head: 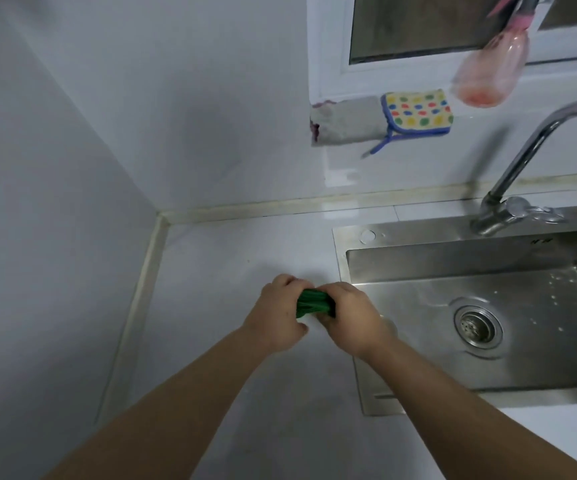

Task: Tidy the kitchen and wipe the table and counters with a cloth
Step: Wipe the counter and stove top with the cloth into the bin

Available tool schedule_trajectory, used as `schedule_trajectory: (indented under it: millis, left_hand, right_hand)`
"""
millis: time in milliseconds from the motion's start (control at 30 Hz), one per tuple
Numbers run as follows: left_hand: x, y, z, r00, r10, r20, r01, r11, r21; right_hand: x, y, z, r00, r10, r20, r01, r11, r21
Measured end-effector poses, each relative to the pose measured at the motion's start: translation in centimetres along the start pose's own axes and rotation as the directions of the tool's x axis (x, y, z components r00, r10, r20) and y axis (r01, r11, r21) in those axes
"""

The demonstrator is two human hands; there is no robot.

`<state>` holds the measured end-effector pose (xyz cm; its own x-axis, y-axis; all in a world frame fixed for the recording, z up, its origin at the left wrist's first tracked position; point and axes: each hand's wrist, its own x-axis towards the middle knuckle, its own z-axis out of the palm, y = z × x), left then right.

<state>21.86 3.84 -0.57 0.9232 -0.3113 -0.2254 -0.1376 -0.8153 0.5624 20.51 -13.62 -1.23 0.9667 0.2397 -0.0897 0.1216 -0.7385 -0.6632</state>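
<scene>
Head view: just toward 6 o'clock from the frame's middle, the left hand (276, 313) and right hand (352, 320) meet over the pale white counter (228, 358). Each curls its fingers tightly round one end of a bunched dark-green cloth (314, 303). At 3 o'clock from the hands lies the stainless-steel sink (453, 259), with the curved chrome tap (536, 147) at 2 o'clock. At 1 o'clock, a yellow dotted blue-edged pad (418, 110) overlaps a grey folded rag (345, 121) below the window.

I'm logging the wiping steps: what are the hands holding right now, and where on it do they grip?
Both hold a bunched green cloth: the left hand grips its left end, the right hand its right end.
</scene>
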Motion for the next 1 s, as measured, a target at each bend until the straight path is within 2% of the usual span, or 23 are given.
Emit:
schedule_trajectory:
  millis: [100, 333, 467, 567, 667, 733, 833, 900, 967, 1000]
  left_hand:
    - [3.0, -1.2, 0.1, 0.99, 0.06, -0.127, -0.042, 0.989, 0.14]
    - [13.7, -2.5, -2.2, 0.944, 0.279, -0.177, -0.237, 0.945, 0.225]
    - [19.6, -1.9, -2.6, 0.919, 0.36, -0.163, -0.314, 0.916, 0.251]
    - [23.4, -0.8, -1.9, 0.905, 0.422, -0.051, -0.385, 0.865, 0.323]
    - [25.8, 0.2, -0.9, 0.915, 0.39, 0.107, -0.387, 0.77, 0.506]
    - [26.2, 0.5, -0.1, 0.892, 0.42, 0.166, -0.412, 0.605, 0.681]
    - [26.0, -0.2, 0.1, 0.83, 0.482, 0.281, -0.473, 0.341, 0.812]
    - [26.1, -1.4, -0.1, 0.806, 0.518, 0.287, -0.493, 0.318, 0.81]
    - [25.6, -2.4, -0.2, 0.79, 0.559, 0.25, -0.495, 0.343, 0.798]
    - [25.4, -2.9, -0.6, 0.793, 0.573, 0.205, -0.484, 0.389, 0.784]
  right_hand:
    - [2.8, 0.9, 0.3, 0.999, -0.032, 0.033, 0.034, 0.998, -0.059]
    - [12.9, 3.4, -1.9, 0.993, 0.024, -0.113, -0.05, 0.972, -0.228]
    - [17.1, 5.2, -3.5, 0.98, 0.087, -0.18, -0.144, 0.93, -0.338]
    - [18.5, 7.4, -4.5, 0.965, 0.145, -0.218, -0.226, 0.881, -0.416]
    - [19.4, 9.5, -4.4, 0.951, 0.194, -0.239, -0.285, 0.848, -0.446]
    - [20.0, 10.5, -3.8, 0.954, 0.188, -0.233, -0.279, 0.839, -0.467]
    - [21.0, 10.5, -3.3, 0.969, 0.113, -0.221, -0.219, 0.81, -0.544]
    - [21.4, 10.2, -3.0, 0.978, 0.056, -0.2, -0.17, 0.765, -0.621]
    - [21.8, 9.8, -2.5, 0.982, -0.01, -0.186, -0.115, 0.751, -0.65]
    - [22.0, 9.6, -2.2, 0.984, -0.047, -0.172, -0.074, 0.769, -0.634]
